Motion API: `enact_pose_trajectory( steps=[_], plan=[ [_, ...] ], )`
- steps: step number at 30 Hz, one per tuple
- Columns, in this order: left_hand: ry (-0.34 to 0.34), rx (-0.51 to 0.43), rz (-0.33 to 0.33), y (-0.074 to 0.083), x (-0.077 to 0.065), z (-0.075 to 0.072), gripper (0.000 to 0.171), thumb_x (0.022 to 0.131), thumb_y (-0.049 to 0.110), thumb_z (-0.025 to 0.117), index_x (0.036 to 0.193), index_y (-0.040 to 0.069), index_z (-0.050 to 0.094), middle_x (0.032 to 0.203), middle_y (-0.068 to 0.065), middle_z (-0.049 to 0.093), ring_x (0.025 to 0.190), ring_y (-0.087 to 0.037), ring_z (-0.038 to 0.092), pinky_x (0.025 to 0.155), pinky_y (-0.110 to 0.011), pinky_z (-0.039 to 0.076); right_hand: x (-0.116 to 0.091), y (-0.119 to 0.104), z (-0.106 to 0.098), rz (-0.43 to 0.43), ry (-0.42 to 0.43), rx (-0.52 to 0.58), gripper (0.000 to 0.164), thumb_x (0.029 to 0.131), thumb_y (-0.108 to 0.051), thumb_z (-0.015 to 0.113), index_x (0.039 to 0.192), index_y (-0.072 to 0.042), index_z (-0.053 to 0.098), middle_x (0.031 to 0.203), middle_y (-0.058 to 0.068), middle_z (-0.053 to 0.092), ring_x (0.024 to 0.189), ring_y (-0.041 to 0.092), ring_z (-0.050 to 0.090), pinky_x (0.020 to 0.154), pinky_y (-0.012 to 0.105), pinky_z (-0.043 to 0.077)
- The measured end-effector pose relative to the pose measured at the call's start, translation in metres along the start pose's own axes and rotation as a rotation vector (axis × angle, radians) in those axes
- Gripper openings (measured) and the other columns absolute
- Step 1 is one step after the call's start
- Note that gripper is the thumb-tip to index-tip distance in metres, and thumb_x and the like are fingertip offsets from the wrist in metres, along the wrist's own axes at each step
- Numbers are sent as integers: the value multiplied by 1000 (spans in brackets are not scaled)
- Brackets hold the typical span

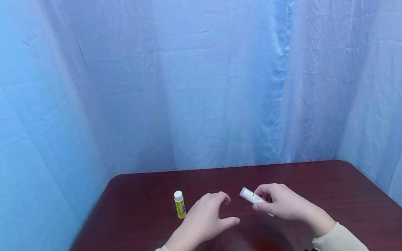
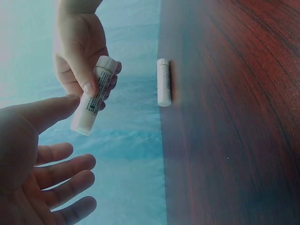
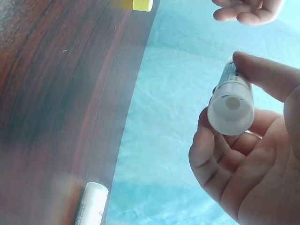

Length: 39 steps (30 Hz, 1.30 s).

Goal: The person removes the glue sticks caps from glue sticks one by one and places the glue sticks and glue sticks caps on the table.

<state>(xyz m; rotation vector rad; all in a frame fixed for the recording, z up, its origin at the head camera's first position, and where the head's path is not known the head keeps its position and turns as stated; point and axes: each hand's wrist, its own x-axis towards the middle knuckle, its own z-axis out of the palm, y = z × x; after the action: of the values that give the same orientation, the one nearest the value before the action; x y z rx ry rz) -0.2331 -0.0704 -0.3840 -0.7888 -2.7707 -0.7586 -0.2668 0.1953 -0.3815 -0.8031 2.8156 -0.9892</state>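
A white glue stick (image 1: 250,195) with dark print is pinched between the thumb and curled fingers of my right hand (image 1: 282,202), tilted above the table. Its hollow pale end (image 3: 231,108) faces the right wrist camera, a small round hub inside. My left hand (image 1: 205,220) is apart from it, holding nothing, fingers spread and gently bent; in the left wrist view its thumb overlaps the stick's lower part. A second white tube (image 2: 164,82) lies on its side on the table beyond the hands; in the head view the right hand hides it.
Left of the left hand, a yellow tube (image 1: 180,206) with a white cap stands upright on the dark red wooden table (image 1: 145,246). Blue curtains (image 1: 194,79) hang close behind the table and along both sides.
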Motion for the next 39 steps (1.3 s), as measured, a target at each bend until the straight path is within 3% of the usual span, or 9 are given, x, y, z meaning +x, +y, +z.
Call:
enact_pose_trajectory(
  steps=[8,16,32,39],
  plan=[
    [24,-17,-3,-5,-11,-5,45,84,47,81,116,19,66,104,11,66,101,-13,61,86,-34,52,-8,-2,5,-115,1,-42,19,95,-31,73,107,-18,67,86,-10,62,75,8,57,67,28,49],
    [78,-51,-7,-12,-18,-8,42,85,46,81,114,20,66,102,12,64,97,-12,59,83,-34,52,-11,-7,12,-181,30,-45,15,96,-30,72,106,-20,68,89,-11,60,77,6,57,69,27,49],
    [73,-58,-24,-19,-18,-5,43,85,46,81,115,20,66,104,10,64,99,-13,60,84,-35,53,-11,-11,16,-192,40,-87,14,104,-32,61,110,-20,65,94,-13,59,83,5,57,75,28,49],
    [66,-64,-28,-22,-18,-4,42,85,47,80,115,20,66,103,11,64,97,-12,59,82,-34,53,-10,-11,20,-179,-5,-57,18,107,-32,54,115,-18,63,87,-9,61,79,8,58,73,29,47]
  ],
)
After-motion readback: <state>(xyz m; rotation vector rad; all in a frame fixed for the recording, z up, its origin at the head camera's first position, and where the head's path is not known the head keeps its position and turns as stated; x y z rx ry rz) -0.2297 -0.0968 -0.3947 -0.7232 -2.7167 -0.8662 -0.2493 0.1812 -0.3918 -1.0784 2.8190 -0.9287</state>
